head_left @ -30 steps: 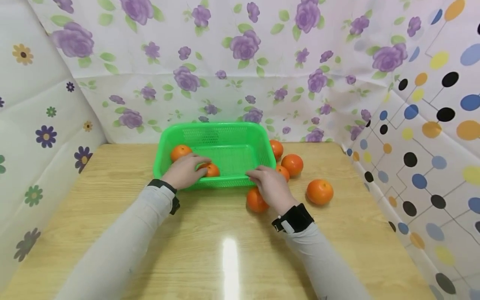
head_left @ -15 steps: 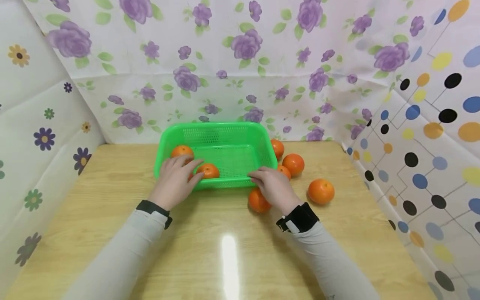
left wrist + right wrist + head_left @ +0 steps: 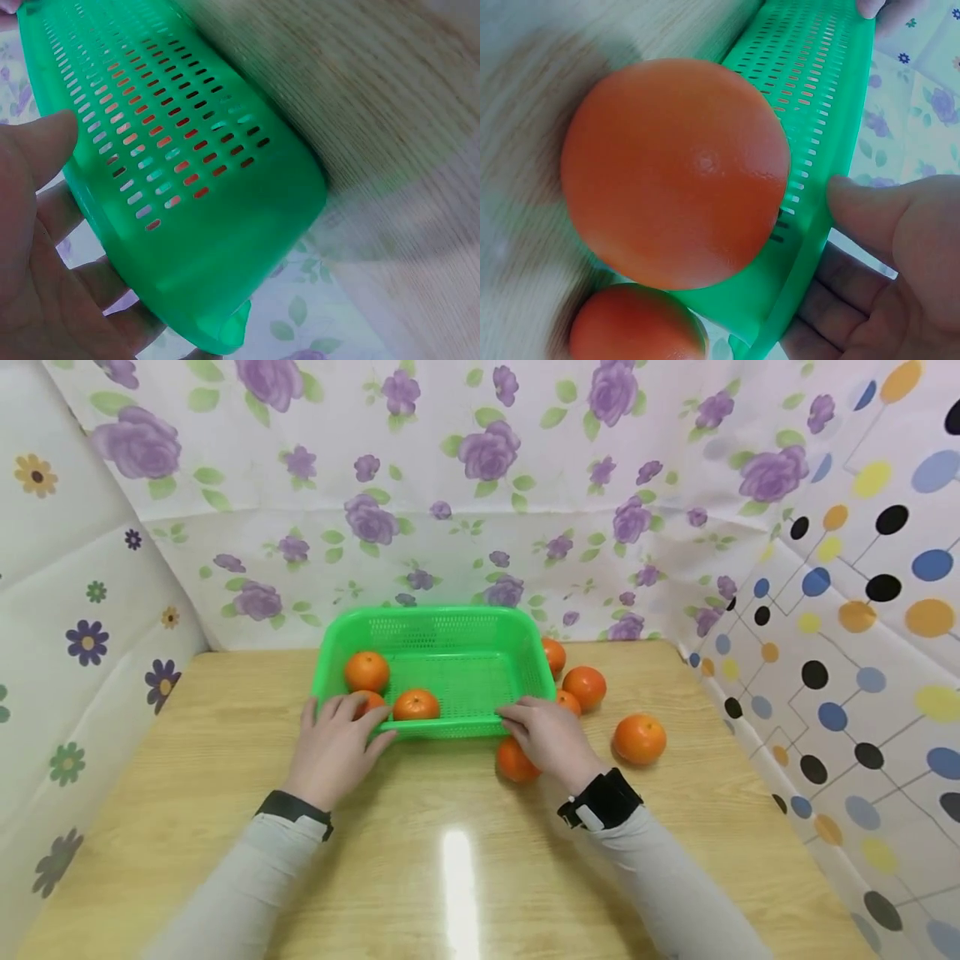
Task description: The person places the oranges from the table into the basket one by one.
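Observation:
A green plastic basket with slotted walls stands on the wooden table against the floral cloth. My left hand grips its near rim at the left corner; in the left wrist view the thumb lies on the outer wall and the fingers go over the rim. My right hand pinches the near rim towards the right corner. Inside, at the left, lie an orange, a second orange, and a third orange partly hidden by my left fingers. An orange sits outside below my right hand.
To the right of the basket several more oranges rest on the table, among them a far one, a middle one and one farther right. Patterned cloths hang at the back and both sides.
My left hand has come away from the oranges inside the basket and moved left and nearer, onto the rim's front left corner. The right hand stays on the rim.

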`<state>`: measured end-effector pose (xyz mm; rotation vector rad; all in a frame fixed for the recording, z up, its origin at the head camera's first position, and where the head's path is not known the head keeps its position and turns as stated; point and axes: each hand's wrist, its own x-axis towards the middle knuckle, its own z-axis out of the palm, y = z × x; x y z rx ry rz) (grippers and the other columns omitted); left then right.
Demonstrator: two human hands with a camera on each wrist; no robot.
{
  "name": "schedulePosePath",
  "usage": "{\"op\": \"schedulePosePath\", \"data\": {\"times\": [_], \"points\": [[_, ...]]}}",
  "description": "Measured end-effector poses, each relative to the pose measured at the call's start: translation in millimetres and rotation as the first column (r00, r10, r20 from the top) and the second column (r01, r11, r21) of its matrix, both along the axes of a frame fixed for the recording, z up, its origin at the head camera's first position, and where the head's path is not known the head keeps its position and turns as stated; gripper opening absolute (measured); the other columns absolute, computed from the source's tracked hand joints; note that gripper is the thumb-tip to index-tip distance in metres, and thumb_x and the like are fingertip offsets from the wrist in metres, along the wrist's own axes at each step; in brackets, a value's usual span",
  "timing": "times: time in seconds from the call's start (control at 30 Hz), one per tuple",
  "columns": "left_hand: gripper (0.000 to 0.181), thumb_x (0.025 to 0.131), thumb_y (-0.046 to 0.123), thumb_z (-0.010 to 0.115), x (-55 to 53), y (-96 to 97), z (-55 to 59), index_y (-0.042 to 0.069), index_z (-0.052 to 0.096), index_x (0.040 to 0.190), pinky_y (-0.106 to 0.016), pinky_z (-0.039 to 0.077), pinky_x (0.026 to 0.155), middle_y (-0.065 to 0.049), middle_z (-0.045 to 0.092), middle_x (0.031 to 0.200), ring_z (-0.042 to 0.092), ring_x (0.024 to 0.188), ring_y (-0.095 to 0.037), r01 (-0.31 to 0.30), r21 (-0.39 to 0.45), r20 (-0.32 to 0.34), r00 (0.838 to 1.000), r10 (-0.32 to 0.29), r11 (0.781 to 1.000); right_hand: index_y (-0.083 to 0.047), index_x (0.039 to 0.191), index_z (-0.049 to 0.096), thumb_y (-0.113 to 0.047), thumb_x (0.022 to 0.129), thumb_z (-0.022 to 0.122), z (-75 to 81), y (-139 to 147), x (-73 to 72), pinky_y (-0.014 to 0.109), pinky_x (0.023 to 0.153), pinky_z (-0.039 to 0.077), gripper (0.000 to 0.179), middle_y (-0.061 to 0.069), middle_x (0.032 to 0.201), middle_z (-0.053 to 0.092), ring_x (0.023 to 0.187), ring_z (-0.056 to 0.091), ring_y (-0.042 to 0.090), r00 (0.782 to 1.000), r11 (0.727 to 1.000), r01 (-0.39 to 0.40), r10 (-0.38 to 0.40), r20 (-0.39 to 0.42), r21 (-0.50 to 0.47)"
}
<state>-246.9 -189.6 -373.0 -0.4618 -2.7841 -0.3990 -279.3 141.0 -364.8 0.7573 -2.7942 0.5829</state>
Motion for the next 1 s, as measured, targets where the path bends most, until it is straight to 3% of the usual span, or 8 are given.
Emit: {"op": "schedulePosePath", "data": {"times": [0.27, 0.43, 0.67, 0.83, 1.0], "points": [[0.037, 0.104, 0.031, 0.08, 1.7, -0.5, 0.8, 0.017, 0.077, 0.139, -0.088, 0.015, 0.119, -0.016, 0.067, 0.142, 0.058, 0.132, -0.05, 0.041, 0.08, -0.013, 0.999, -0.04, 0.996, -0.011, 0.147, 0.071, -0.016, 0.106, 0.078, 0.7, 18, 12.7, 0.051, 0.106, 0.059, 0.042, 0.011, 0.137, 0.072, 0.126, 0.069, 0.032, 0.999, 0.999, 0.029, -0.03, -0.044, -0.031], [0.029, 0.103, 0.025, 0.081, 0.5, -2.8, 5.2, 0.014, 0.081, 0.13, -0.088, 0.017, 0.119, -0.016, 0.07, 0.14, 0.061, 0.129, -0.051, 0.063, 0.107, -0.019, 0.998, -0.061, 0.992, -0.013, 0.149, 0.07, -0.018, 0.105, 0.08, 4.0, 39, 22.8, 0.053, 0.11, 0.056, 0.045, 0.011, 0.142, 0.069, 0.133, 0.064, 0.033, 0.992, 0.997, 0.073, -0.076, -0.103, -0.036], [0.025, 0.103, 0.026, 0.082, 0.1, -8.8, 10.8, 0.013, 0.081, 0.125, -0.086, 0.024, 0.117, -0.02, 0.069, 0.142, 0.059, 0.131, -0.053, 0.073, 0.103, -0.005, 0.997, -0.073, 0.992, -0.009, 0.145, 0.072, -0.021, 0.103, 0.082, -4.3, 63, 36.5, 0.053, 0.105, 0.059, 0.044, 0.013, 0.138, 0.07, 0.128, 0.066, 0.036, 0.981, 0.994, 0.111, -0.11, -0.16, -0.002], [0.018, 0.103, 0.024, 0.081, -2.6, -13.5, 15.2, 0.015, 0.082, 0.118, -0.084, 0.029, 0.115, -0.014, 0.075, 0.132, 0.064, 0.125, -0.051, 0.115, 0.11, -0.005, 0.993, -0.115, 0.987, -0.009, 0.141, 0.075, -0.021, 0.101, 0.085, -7.5, 79, 44.4, 0.054, 0.101, 0.06, 0.043, 0.012, 0.131, 0.072, 0.121, 0.068, 0.036, 0.979, 0.99, 0.138, -0.133, -0.152, 0.022], [0.012, 0.103, 0.023, 0.081, -4.0, -17.8, 16.7, 0.018, 0.083, 0.113, -0.086, 0.028, 0.115, -0.006, 0.078, 0.126, 0.069, 0.119, -0.046, 0.128, 0.089, 0.012, 0.991, -0.13, 0.988, -0.008, 0.143, 0.073, -0.022, 0.101, 0.085, -6.6, 95, 48.9, 0.058, 0.1, 0.059, 0.045, 0.015, 0.133, 0.071, 0.123, 0.067, 0.039, 0.974, 0.983, 0.175, -0.165, -0.152, 0.053]]}}
